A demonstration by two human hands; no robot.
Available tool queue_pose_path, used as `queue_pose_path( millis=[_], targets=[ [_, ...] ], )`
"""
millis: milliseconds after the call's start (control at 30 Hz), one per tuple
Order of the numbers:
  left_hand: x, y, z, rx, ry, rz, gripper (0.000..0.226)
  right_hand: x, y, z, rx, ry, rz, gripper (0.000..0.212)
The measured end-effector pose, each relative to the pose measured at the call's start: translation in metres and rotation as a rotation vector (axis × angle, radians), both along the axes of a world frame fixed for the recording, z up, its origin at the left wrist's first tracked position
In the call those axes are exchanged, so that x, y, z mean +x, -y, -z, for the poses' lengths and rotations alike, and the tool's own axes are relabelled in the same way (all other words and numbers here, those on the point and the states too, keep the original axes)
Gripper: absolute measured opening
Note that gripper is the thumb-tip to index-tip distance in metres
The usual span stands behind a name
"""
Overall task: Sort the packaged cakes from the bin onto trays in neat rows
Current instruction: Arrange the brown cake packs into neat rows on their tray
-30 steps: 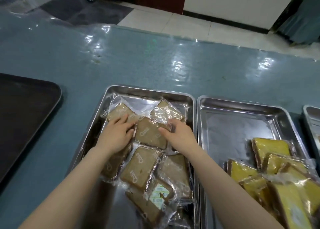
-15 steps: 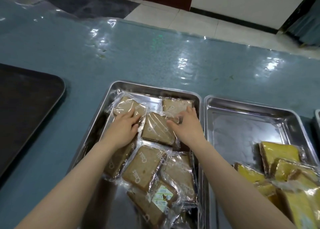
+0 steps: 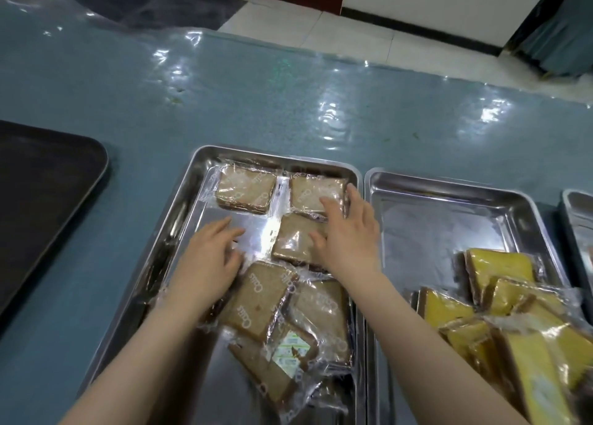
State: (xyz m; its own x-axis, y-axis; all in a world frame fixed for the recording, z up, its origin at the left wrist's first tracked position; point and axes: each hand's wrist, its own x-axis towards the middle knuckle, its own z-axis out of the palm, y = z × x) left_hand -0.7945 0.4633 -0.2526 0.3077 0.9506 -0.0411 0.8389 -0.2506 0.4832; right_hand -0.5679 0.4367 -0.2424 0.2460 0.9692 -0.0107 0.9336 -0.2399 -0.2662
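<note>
Blue-green plastic-covered counter carries a dark flat tray at far left, then two shiny steel trays side by side.

Left steel tray: the far row has taken shape over the last second. Two clear-wrapped brown cake packets, earlier skewed and overlapping, now lie square along the far wall: one at far left, one at far right. A third brown packet sits just nearer, slightly tilted. The rest of the brown packets lie heaped at the near end.

Right steel tray: yellow wrapped cakes piled near right, unsorted.

Right hand, fingers spread flat, presses on the far-right and third packets. Left hand has drawn back off the far-left packet, fingers relaxed; whether it touches the packet beneath is hard to tell.

Judgement: first row set, second row starting.
</note>
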Motion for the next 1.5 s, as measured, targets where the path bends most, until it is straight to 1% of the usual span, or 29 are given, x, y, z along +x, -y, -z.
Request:
queue_pose_path(
  millis=[100, 133, 233, 300, 433, 533, 633, 667, 733, 800, 867, 967, 1033, 1100, 1167, 1200, 1233, 1300, 1333, 1367, 1400, 1467, 1500],
  targets=[
    [-0.013, 0.027, -0.003, -0.006, -0.030, -0.053, 0.037, -0.012, 0.014, 0.007, -0.041, -0.011, -0.200, 0.038],
    [-0.013, 0.033, -0.002, -0.018, -0.059, -0.052, 0.040, -0.015, 0.021, 0.011, -0.063, -0.023, -0.224, 0.034],
    [-0.005, 0.043, 0.007, -0.072, -0.194, -0.032, 0.054, -0.017, 0.032, 0.017, -0.067, -0.055, -0.199, 0.033],
    [0.001, 0.039, 0.015, -0.108, -0.216, -0.006, 0.058, -0.018, 0.035, 0.019, -0.093, -0.088, -0.178, 0.037],
    [0.002, 0.014, 0.024, -0.138, -0.205, 0.125, 0.059, -0.017, 0.037, 0.021, -0.107, -0.089, -0.202, 0.041],
    [-0.006, -0.006, 0.022, -0.101, -0.156, 0.239, 0.053, -0.017, 0.037, 0.022, -0.089, -0.087, -0.202, 0.042],
    [-0.020, -0.022, 0.020, -0.063, -0.130, 0.369, 0.059, -0.017, 0.038, 0.022, -0.076, -0.087, -0.201, 0.041],
    [-0.024, -0.027, 0.019, -0.061, -0.132, 0.413, 0.058, -0.017, 0.038, 0.022, -0.080, -0.091, -0.198, 0.041],
    [-0.029, -0.034, 0.017, -0.058, -0.134, 0.465, 0.043, -0.017, 0.037, 0.022, -0.091, -0.105, -0.189, 0.040],
    [-0.029, -0.033, 0.017, -0.051, -0.115, 0.443, 0.032, -0.016, 0.034, 0.019, -0.105, -0.134, -0.173, 0.038],
    [-0.026, -0.029, 0.019, -0.038, -0.068, 0.397, 0.031, -0.015, 0.029, 0.016, -0.121, -0.156, -0.183, 0.039],
    [-0.018, -0.016, 0.010, -0.040, 0.000, 0.350, 0.030, -0.015, 0.028, 0.012, -0.117, -0.132, -0.237, 0.047],
    [-0.012, -0.001, 0.000, 0.003, 0.105, 0.227, 0.028, -0.016, 0.037, 0.009, -0.050, -0.101, -0.241, 0.049],
    [-0.008, 0.021, -0.012, 0.042, 0.212, 0.029, 0.029, -0.015, 0.051, 0.006, 0.037, -0.115, -0.224, 0.039],
    [-0.007, 0.048, -0.020, 0.020, 0.246, -0.032, 0.022, -0.015, 0.067, 0.001, 0.028, -0.148, -0.230, 0.031],
    [-0.006, 0.063, -0.020, -0.032, 0.231, -0.020, 0.012, -0.015, 0.077, 0.001, -0.017, -0.136, -0.255, 0.031],
    [-0.004, 0.076, -0.019, -0.103, 0.181, 0.006, 0.017, -0.016, 0.085, 0.001, -0.065, -0.113, -0.288, 0.032],
    [0.000, 0.101, -0.009, -0.229, -0.039, 0.123, 0.066, -0.021, 0.100, 0.003, -0.119, -0.098, -0.341, 0.037],
    [0.001, 0.111, -0.004, -0.235, -0.133, 0.178, 0.081, -0.023, 0.107, 0.003, -0.129, -0.110, -0.357, 0.039],
    [0.001, 0.118, 0.000, -0.232, -0.178, 0.214, 0.088, -0.026, 0.113, 0.003, -0.137, -0.122, -0.375, 0.040],
    [-0.002, 0.121, 0.001, -0.239, -0.176, 0.232, 0.089, -0.028, 0.118, 0.003, -0.148, -0.130, -0.400, 0.041],
    [-0.016, 0.118, 0.004, -0.256, -0.146, 0.265, 0.083, -0.031, 0.124, 0.002, -0.173, -0.148, -0.447, 0.040],
    [-0.025, 0.114, 0.005, -0.243, -0.154, 0.276, 0.077, -0.032, 0.127, 0.001, -0.182, -0.154, -0.455, 0.039]
  ],
)
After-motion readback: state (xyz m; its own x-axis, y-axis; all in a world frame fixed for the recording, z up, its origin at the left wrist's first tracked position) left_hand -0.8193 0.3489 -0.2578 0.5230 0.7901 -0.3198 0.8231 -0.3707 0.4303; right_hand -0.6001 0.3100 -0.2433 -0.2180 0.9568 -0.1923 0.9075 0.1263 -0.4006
